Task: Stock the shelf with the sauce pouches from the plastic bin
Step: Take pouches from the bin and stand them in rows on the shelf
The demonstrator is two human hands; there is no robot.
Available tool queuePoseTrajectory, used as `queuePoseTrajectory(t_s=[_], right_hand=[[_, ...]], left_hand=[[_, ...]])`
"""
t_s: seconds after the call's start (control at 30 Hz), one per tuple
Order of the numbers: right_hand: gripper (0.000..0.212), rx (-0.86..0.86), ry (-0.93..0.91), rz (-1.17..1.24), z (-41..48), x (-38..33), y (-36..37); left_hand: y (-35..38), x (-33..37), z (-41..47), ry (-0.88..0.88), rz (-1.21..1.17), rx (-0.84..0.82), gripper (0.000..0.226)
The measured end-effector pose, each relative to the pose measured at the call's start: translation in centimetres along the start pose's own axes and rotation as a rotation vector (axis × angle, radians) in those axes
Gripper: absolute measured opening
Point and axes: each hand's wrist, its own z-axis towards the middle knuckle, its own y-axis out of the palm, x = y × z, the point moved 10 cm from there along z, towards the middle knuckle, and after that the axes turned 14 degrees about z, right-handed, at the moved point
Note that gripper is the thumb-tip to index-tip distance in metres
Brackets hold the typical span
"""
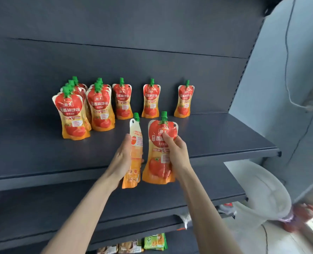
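Held stock, two units. The left hand (123,158) grasps one sauce pouch, the left-hand pouch (136,153), with the palm against its side and the fingers wrapped behind. It is upright, green cap on top, and turned nearly edge-on so the printed back shows. The right hand (177,153) clasps the right-hand pouch (160,162) at mid-height, thumb across the red label and fingers curled behind. This one is upright with its front facing out. The two held pouches are just beside each other at the front edge of the shelf (216,136); their bases hang below that edge and their caps rise above the board. Both forearms are bare and reach up from below.

Shelved stock, five files, all upright with fronts facing out:
- The left file (72,114) starts at about mid-depth and runs back; at least three green caps show behind the front unit, and the exact count cannot be told.
- The second file (100,109) stands just beside it, also several deep.
- The third pouch (122,99), fourth pouch (151,99) and fifth pouch (185,99) are singles spaced apart along the back edge, against the dark back panel (133,43)
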Motion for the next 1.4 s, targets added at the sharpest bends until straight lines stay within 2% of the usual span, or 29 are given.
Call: queuePoseTrajectory(t_s=[0.1,0.2,0.27,0.37,0.57,0.8,0.93,1.13,1.3,1.4], right_hand=[[0.014,-0.060,-0.003,-0.015,2.0,0.7,1.5],[0.021,-0.092,-0.019,-0.031,2.9,0.8,2.1],[0.021,-0.197,0.017,-0.068,7.7,1.7,5.5],[0.022,-0.216,-0.005,-0.057,8.3,1.5,6.4],[0.021,-0.251,-0.051,-0.011,10.0,2.4,9.1],[0.018,-0.270,-0.110,-0.020,10.9,4.2,13.3],[0.022,-0.257,-0.119,-0.027,11.4,6.0,15.7],[0.038,-0.229,-0.118,-0.071,12.5,8.4,18.0],[0.051,-0.234,-0.134,-0.325,12.3,11.8,16.7],[0.042,-0.206,-0.193,-0.387,12.2,12.0,16.2]], left_hand=[[-1.1,-0.5,1.8,0.014,-0.004,0.027,0.057],[-2.1,-0.2,2.3,0.032,0.016,0.070,0.027],[-5.8,-0.1,5.8,0.027,0.029,0.261,0.014],[-7.1,0.1,6.9,0.057,0.052,0.302,0.015],[-10.0,-0.5,7.8,0.102,0.137,0.398,0.032],[-15.8,-1.8,7.3,0.119,0.053,0.498,0.045],[-19.5,-2.9,7.4,0.184,0.099,0.566,0.039],[-21.7,-4.6,8.2,0.235,0.045,0.538,0.038],[-21.4,-6.5,8.7,0.228,0.027,0.349,0.041],[-21.9,-7.4,9.2,0.205,0.053,0.312,0.038]])
